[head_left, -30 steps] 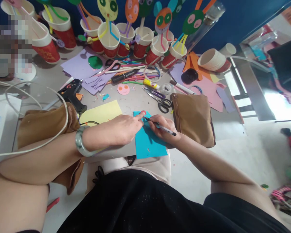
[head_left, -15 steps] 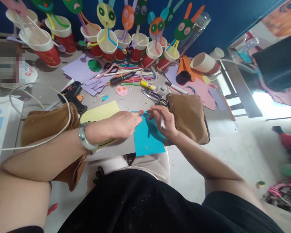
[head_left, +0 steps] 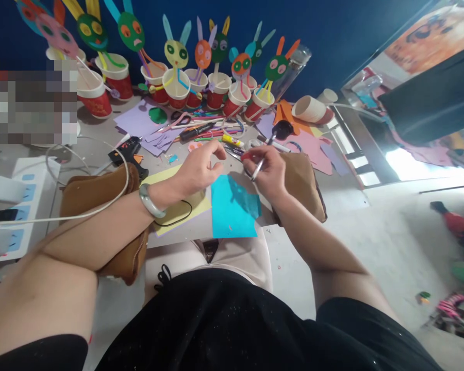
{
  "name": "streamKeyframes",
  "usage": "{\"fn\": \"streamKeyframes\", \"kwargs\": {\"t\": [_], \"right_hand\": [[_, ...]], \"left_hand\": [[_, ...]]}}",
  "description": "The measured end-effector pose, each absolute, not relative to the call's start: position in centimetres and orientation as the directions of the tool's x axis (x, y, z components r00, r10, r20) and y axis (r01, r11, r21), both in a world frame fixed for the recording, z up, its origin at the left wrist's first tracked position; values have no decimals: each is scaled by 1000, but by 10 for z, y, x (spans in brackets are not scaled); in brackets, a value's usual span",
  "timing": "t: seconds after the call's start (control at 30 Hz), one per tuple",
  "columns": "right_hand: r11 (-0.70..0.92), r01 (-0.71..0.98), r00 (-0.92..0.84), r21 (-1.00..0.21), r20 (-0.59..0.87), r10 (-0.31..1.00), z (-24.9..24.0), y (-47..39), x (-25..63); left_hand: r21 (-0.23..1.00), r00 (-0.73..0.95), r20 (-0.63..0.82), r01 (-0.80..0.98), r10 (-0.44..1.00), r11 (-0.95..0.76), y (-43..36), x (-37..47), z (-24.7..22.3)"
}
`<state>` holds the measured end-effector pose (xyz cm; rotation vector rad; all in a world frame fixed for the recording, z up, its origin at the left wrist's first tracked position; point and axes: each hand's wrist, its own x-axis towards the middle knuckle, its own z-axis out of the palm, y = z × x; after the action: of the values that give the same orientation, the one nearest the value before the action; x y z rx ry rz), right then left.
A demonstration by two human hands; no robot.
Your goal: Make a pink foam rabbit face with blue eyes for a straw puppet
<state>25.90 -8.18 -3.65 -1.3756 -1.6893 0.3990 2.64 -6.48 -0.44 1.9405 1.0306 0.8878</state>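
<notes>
A blue sheet of paper (head_left: 232,211) lies at the table's front edge, with shadows across its upper part. Above its right upper corner my right hand (head_left: 268,170) is closed round a slim silver-white pen (head_left: 258,169). My left hand (head_left: 201,164) hovers over the sheet's upper left, fingers curved and apart, with nothing between them. A yellow sheet (head_left: 197,203) with a thin black loop (head_left: 183,222) on it lies under my left wrist. Behind the hands are a yellow glue tube (head_left: 232,140) and scissors (head_left: 234,151).
Paper cups (head_left: 178,95) with paper rabbit figures stand along the back. A black glue gun (head_left: 129,154) and brown cushion (head_left: 96,193) are at left, another cushion (head_left: 301,185) at right. A white cable (head_left: 119,200) loops over my left forearm.
Both hands have lifted off the blue sheet, and the left has opened. The pen now points between the fingers of my right hand. The whole view has shifted slightly.
</notes>
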Motion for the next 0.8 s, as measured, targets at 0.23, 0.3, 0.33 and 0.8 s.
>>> {"fn": "streamKeyframes", "kwargs": {"t": [0.23,0.3,0.33,0.8], "right_hand": [[319,552,234,-770,510,828,-9,-43,316],[245,546,240,-801,430,870,-11,-25,322],[200,557,229,-806,380,896,-14,-15,322],[-106,875,232,-472,216,949,-59,64,323]], "left_hand": [[851,451,199,361,870,-382,-61,25,-10],[832,463,182,397,867,-387,-61,25,-13],[822,468,169,419,867,-386,-61,25,-13],[514,532,-35,736,846,-441,-66,22,-16]]}}
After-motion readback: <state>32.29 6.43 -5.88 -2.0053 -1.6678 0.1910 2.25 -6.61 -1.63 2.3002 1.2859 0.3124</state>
